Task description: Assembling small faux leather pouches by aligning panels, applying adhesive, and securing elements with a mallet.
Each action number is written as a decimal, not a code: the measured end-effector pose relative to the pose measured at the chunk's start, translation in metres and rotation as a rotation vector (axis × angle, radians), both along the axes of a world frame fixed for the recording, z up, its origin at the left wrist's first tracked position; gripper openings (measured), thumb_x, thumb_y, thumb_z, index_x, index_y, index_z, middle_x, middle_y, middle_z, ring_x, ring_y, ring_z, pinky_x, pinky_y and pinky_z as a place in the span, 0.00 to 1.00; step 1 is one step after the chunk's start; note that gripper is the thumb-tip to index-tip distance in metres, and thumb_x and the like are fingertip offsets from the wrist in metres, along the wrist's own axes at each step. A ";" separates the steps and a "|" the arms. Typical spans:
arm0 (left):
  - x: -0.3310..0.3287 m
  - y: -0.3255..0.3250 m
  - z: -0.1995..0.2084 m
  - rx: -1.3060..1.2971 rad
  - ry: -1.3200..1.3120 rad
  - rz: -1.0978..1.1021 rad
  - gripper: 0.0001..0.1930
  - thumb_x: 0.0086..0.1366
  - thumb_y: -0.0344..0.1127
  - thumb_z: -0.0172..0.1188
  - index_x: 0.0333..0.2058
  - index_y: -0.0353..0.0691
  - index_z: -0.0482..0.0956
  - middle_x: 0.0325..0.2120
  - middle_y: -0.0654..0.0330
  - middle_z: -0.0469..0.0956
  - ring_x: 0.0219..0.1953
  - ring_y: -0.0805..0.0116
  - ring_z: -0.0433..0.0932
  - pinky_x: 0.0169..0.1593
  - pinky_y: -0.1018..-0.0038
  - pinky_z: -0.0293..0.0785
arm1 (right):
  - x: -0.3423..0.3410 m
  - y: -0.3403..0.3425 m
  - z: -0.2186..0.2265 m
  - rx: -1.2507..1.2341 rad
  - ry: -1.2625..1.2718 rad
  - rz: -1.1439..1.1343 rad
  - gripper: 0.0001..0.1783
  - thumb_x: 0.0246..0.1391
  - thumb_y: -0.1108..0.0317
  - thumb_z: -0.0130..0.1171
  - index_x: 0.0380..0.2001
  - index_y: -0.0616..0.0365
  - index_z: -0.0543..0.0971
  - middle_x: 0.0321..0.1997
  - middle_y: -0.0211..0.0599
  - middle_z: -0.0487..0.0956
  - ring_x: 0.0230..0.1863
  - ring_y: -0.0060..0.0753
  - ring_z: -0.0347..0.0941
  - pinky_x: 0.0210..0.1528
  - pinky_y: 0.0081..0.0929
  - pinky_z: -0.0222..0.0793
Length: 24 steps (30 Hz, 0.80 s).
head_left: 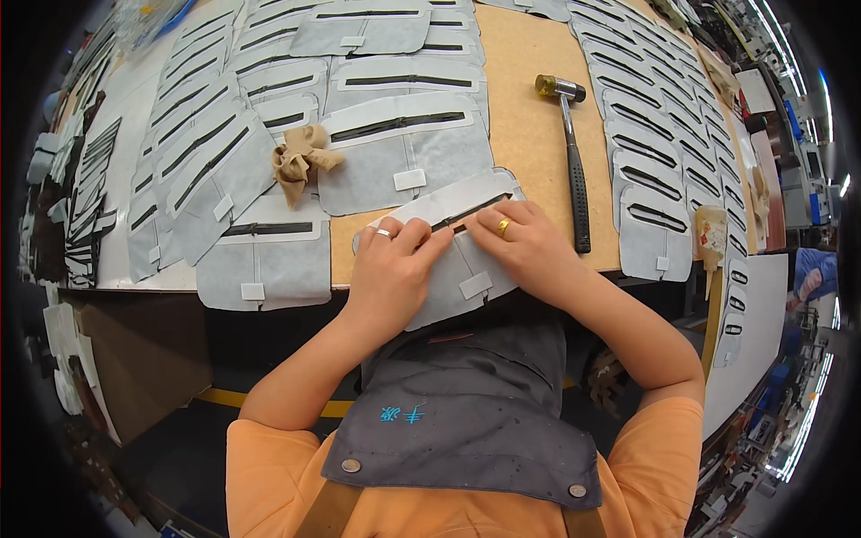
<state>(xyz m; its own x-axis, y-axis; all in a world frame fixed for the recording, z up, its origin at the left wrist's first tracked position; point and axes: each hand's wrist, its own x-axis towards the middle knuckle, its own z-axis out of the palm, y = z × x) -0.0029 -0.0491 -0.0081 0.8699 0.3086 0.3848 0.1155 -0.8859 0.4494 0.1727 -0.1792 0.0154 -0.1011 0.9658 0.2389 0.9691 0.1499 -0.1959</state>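
A grey panel (459, 260) with a white-bordered black strip lies tilted at the table's front edge, its lower end hanging over toward my apron. My left hand (395, 269), with a silver-coloured ring, presses its bent fingers on the strip's left part. Close beside it my right hand (522, 244), wearing a gold-coloured ring, pinches the strip's right part. The fingertips of both hands nearly meet over the black strip (489, 204). A small white tab (476, 285) sits on the panel below them. What lies under my fingers is partly hidden.
Rows of similar panels (399, 148) overlap on the left, and more panels (646, 170) on the right. A mallet (571, 157) lies on the brown board, right of my hands. A crumpled beige cloth (303, 164) rests on the left panels. A wooden-handled brush (711, 238) is farther right.
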 end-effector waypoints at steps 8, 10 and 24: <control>-0.003 0.000 0.008 -0.131 -0.001 0.082 0.14 0.55 0.26 0.57 0.42 0.42 0.76 0.34 0.60 0.71 0.38 0.58 0.70 0.43 0.64 0.64 | -0.023 0.014 -0.003 0.037 0.345 -0.135 0.15 0.49 0.75 0.59 0.43 0.58 0.76 0.41 0.36 0.76 0.47 0.41 0.71 0.49 0.35 0.67; -0.012 0.003 0.011 -0.160 0.021 0.075 0.13 0.56 0.26 0.57 0.42 0.41 0.76 0.34 0.58 0.71 0.39 0.57 0.70 0.44 0.63 0.64 | -0.028 0.015 -0.007 0.063 0.373 -0.101 0.15 0.50 0.75 0.59 0.43 0.58 0.77 0.42 0.36 0.76 0.47 0.41 0.71 0.49 0.35 0.67; -0.063 -0.003 0.007 0.139 0.139 0.163 0.18 0.53 0.24 0.58 0.45 0.37 0.76 0.38 0.59 0.71 0.41 0.59 0.70 0.44 0.66 0.65 | -0.033 0.015 -0.002 0.005 -0.033 0.004 0.22 0.42 0.74 0.56 0.46 0.57 0.77 0.43 0.27 0.76 0.47 0.30 0.71 0.51 0.34 0.62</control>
